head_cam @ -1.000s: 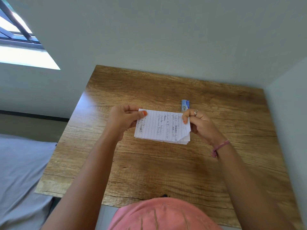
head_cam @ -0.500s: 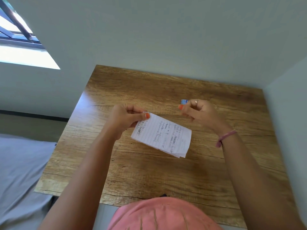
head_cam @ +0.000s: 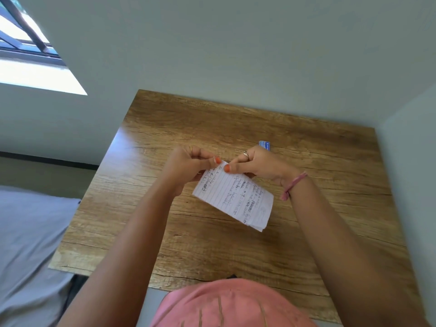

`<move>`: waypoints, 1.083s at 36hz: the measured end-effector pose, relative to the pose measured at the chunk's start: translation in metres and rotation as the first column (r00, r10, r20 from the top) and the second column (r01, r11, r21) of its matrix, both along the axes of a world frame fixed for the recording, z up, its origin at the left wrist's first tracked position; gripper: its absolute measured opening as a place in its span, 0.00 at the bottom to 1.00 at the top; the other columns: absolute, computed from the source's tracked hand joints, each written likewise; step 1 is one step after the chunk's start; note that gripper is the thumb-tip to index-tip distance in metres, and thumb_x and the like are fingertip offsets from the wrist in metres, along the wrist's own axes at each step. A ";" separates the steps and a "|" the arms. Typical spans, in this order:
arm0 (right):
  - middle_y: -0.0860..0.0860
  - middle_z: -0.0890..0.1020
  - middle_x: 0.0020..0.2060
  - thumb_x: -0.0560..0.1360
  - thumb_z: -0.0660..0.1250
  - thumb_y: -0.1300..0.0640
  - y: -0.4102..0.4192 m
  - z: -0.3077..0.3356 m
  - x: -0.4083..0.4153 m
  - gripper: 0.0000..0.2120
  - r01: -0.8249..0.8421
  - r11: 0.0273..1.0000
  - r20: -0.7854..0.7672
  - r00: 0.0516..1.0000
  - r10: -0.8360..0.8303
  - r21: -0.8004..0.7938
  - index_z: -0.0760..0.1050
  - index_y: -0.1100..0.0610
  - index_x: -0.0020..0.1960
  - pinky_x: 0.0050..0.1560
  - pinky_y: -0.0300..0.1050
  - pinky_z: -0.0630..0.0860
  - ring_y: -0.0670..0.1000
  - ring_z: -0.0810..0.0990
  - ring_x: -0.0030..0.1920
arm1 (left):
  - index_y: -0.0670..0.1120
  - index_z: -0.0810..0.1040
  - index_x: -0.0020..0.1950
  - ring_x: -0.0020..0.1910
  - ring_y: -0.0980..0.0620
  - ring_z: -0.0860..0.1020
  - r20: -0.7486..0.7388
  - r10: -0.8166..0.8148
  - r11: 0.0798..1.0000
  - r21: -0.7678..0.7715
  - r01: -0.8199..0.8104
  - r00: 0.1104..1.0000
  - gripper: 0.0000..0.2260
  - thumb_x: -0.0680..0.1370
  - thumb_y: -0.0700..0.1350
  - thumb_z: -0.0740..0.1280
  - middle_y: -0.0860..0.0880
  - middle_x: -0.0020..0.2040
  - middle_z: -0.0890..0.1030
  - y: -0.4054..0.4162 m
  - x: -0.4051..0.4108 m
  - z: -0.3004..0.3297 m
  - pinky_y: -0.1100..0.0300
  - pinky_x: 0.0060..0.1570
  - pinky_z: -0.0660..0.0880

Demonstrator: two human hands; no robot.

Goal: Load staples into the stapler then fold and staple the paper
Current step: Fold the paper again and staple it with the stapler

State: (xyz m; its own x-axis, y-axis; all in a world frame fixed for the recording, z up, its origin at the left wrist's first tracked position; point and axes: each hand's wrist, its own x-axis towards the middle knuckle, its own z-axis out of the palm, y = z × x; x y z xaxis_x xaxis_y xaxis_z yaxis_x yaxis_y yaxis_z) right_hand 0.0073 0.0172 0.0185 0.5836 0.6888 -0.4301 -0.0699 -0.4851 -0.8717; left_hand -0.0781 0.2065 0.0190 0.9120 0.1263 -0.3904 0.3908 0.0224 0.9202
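Paper: the folded lined paper (head_cam: 232, 198), handwriting up, hangs above the middle of the bench (head_cam: 306, 244), tilted so its free end droops toward 5 o'clock; the loose layers fan slightly at that low corner.
Left hand: the left hand (head_cam: 186, 167) pinches the paper's upper corner between thumb and curled fingers, at the 11 o'clock end of the sheet. This grip likely keeps the fold from springing apart.
Right hand: the right hand (head_cam: 257, 166) also grasps the top edge, thumb pressed on the face just beside the left thumb. Both pinches sit together at one corner, so the rest of the sheet dangles unsupported.
Why held so: bunching both grips at the corner looks like squaring the layers where a staple would go; that is my reading, not something shown.
Blue item: a small blue box (head_cam: 264, 145) lies on the bench at 12 o'clock from the right hand, partly hidden by its knuckles. Whether it holds staples, I cannot tell.
Stapler: not visible anywhere in view.
Progress: folding appears done; stapling not yet.
Surroundings: a bed (head_cam: 26, 232) lies at 9 o'clock of the bench.
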 end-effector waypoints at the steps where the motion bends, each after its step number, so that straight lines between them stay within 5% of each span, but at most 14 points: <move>1: 0.51 0.87 0.43 0.70 0.74 0.49 -0.001 -0.001 0.000 0.10 0.004 1.000 -0.008 1.000 -0.004 -0.002 0.85 0.55 0.46 0.45 0.36 0.80 0.50 0.85 0.47 | 0.40 0.83 0.45 0.42 0.51 0.85 -0.002 0.014 1.000 0.012 -0.014 1.000 0.10 0.68 0.43 0.76 0.47 0.42 0.86 -0.001 0.000 -0.001 0.63 0.35 0.79; 8: 0.52 0.87 0.43 0.69 0.73 0.50 -0.035 -0.012 -0.009 0.18 0.053 0.999 -0.019 0.998 -0.053 -0.013 0.83 0.65 0.47 0.41 0.36 0.79 0.47 0.85 0.44 | 0.48 0.82 0.36 0.38 0.55 0.84 0.039 0.088 0.985 0.146 -0.093 0.995 0.05 0.71 0.42 0.75 0.50 0.38 0.86 0.012 0.003 -0.003 0.59 0.37 0.79; 11: 0.51 0.87 0.44 0.71 0.73 0.52 -0.052 -0.018 -0.016 0.14 0.073 0.997 -0.052 0.996 -0.074 -0.022 0.84 0.63 0.46 0.36 0.36 0.74 0.42 0.80 0.36 | 0.46 0.83 0.39 0.38 0.55 0.84 0.037 0.081 0.982 0.168 -0.086 0.996 0.03 0.71 0.43 0.75 0.50 0.38 0.86 0.016 0.004 -0.004 0.61 0.37 0.77; 19: 0.53 0.87 0.41 0.67 0.73 0.48 -0.073 -0.018 -0.018 0.11 0.101 0.995 -0.125 0.987 -0.098 0.018 0.86 0.54 0.45 0.35 0.32 0.75 0.45 0.84 0.38 | 0.47 0.82 0.39 0.37 0.56 0.84 0.031 0.042 0.975 0.219 -0.048 0.999 0.04 0.71 0.43 0.75 0.52 0.37 0.86 0.011 0.014 0.002 0.62 0.37 0.78; 24: 0.52 0.87 0.40 0.70 0.73 0.48 -0.086 -0.016 -0.008 0.09 0.030 0.991 -0.117 0.992 -0.046 -0.133 0.86 0.53 0.43 0.35 0.31 0.74 0.45 0.85 0.39 | 0.47 0.82 0.40 0.38 0.54 0.82 0.044 0.094 0.948 0.303 -0.103 0.995 0.04 0.71 0.44 0.75 0.51 0.39 0.85 0.020 0.018 0.007 0.62 0.35 0.75; 28: 0.50 0.86 0.35 0.64 0.72 0.37 -0.080 -0.010 -0.003 0.18 0.192 0.976 0.031 0.981 -0.190 -0.099 0.84 0.53 0.36 0.31 0.30 0.74 0.44 0.84 0.35 | 0.47 0.82 0.39 0.36 0.56 0.83 0.031 0.069 0.947 0.313 -0.075 0.997 0.04 0.70 0.44 0.76 0.53 0.35 0.85 0.028 0.019 0.011 0.64 0.34 0.75; 32: 0.41 0.86 0.40 0.60 0.65 0.27 -0.048 -0.001 -0.007 0.29 0.246 0.968 0.143 0.961 -0.239 -0.038 0.82 0.49 0.45 0.33 0.29 0.74 0.39 0.83 0.40 | 0.45 0.83 0.42 0.36 0.57 0.83 0.017 0.001 0.948 0.317 -0.006 1.000 0.05 0.70 0.44 0.76 0.50 0.37 0.85 0.014 0.021 0.013 0.65 0.34 0.75; 35: 0.42 0.86 0.42 0.65 0.66 0.30 -0.026 0.000 -0.015 0.23 0.118 0.989 0.131 0.986 -0.105 -0.090 0.83 0.47 0.46 0.40 0.37 0.80 0.41 0.84 0.42 | 0.45 0.83 0.41 0.36 0.56 0.83 0.003 -0.055 0.945 0.323 0.051 0.998 0.04 0.70 0.44 0.76 0.50 0.37 0.85 0.001 0.022 0.013 0.64 0.34 0.75; 39: 0.51 0.87 0.42 0.71 0.72 0.46 -0.017 -0.003 -0.021 0.10 0.069 0.997 0.058 0.996 -0.067 -0.043 0.84 0.51 0.44 0.48 0.52 0.82 0.51 0.86 0.45 | 0.47 0.83 0.40 0.37 0.55 0.84 -0.003 -0.110 0.942 0.318 0.105 0.994 0.03 0.70 0.44 0.76 0.49 0.38 0.86 0.001 0.022 0.014 0.61 0.36 0.78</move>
State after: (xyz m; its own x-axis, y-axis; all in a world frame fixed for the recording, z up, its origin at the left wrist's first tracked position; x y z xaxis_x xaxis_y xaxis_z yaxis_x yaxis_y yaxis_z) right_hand -0.0137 0.0001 0.0156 0.6528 0.6275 -0.4245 -0.0553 -0.5193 -0.8528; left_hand -0.0565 0.2077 0.0333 0.9323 0.1425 -0.3324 0.3610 -0.3126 0.8786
